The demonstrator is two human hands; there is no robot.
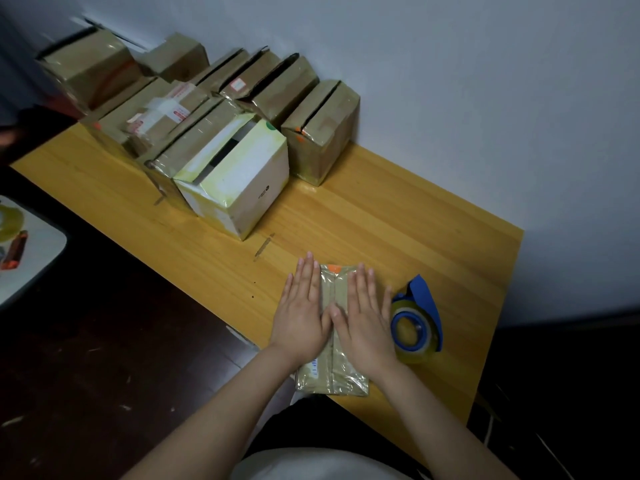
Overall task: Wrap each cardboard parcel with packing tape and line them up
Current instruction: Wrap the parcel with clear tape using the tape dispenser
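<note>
A flat brown cardboard parcel (333, 372), shiny with clear tape, lies near the front edge of the wooden table (398, 223). My left hand (300, 306) presses flat on its left half, fingers straight. Beside it, my right hand (365, 313) presses flat on the right half, thumbs nearly touching over the middle seam. A blue tape dispenser (417, 317) with a clear roll stands just right of my right hand. Several taped parcels (318, 133) line the wall at the back, with a white box (239, 181) at the front of the group.
The table's right edge and front corner are close to the parcel. A white tray (27, 251) with a tape roll and an orange tool sits at the left, beyond a dark floor gap. Bare wood lies between the white box and my hands.
</note>
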